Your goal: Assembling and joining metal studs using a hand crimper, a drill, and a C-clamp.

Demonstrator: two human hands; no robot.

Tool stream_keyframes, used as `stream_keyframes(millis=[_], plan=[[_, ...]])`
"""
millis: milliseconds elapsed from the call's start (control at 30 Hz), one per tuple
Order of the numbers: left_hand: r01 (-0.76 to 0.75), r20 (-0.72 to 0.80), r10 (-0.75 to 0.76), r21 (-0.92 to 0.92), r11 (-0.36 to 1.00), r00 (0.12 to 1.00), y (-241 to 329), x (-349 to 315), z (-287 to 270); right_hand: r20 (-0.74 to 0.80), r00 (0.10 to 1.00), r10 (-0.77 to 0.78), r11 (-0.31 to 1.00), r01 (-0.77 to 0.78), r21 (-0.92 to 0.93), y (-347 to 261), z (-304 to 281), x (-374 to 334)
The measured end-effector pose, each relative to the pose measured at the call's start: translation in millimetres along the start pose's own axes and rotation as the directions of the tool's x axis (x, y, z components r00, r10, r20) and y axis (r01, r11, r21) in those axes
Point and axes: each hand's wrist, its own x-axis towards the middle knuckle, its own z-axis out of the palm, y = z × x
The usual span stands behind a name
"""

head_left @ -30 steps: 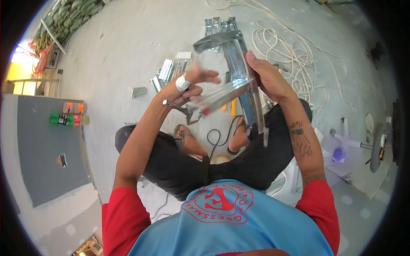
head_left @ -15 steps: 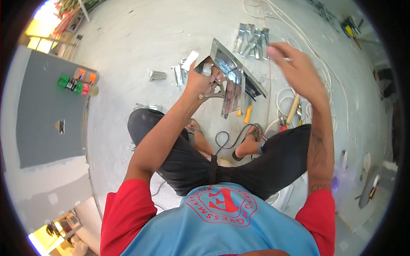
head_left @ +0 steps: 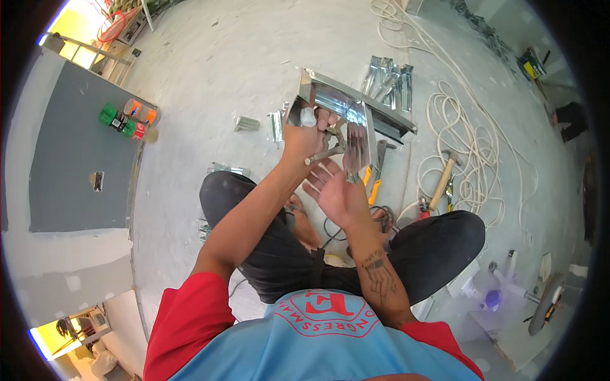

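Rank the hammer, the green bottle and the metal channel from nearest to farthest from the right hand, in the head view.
1. Metal channel, in the left hand.
2. Hammer, on the floor, right side.
3. Green bottle, far left side.

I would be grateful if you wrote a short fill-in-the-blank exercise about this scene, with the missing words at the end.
1. The left hand holds a shiny metal channel and bears a ____ wrapping.
2. On the floor, the handle of the hammer appears to be made of ____.
3. At the person's left, the number of bottles side by side is ____.
4. The person's blue shirt has ____ sleeves.

Missing words: white; wood; two; red.
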Motion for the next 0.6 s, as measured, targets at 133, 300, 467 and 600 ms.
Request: stream_keyframes(millis=[133, 300, 467, 600], plan=[[0.001, -0.047, 0.007, 0.174, 0.985, 0.999, -4, -11, 1, -0.072, 0.944, -0.322, 0.946, 0.325, 0.023, -8, 22, 26], [-0.223, 0.133, 0.179, 0.551, 0.804, 0.975, -1, -11, 1, -0.128, 0.938, -0.323, 0.942, 0.332, 0.055, -6, 22, 28], [-0.192, 0.095, 0.168, 0.370, 0.909, 0.981, 6, -3, 2, 0.348, 0.868, -0.354, 0.889, 0.196, 0.414, -3, -2, 29], [-0.074, 0.045, 0.075, -0.014, 0.997, 0.996, 19, 8, -1, -0.255, 0.950, -0.183, 0.825, 0.289, 0.486, -13, -26, 19]])
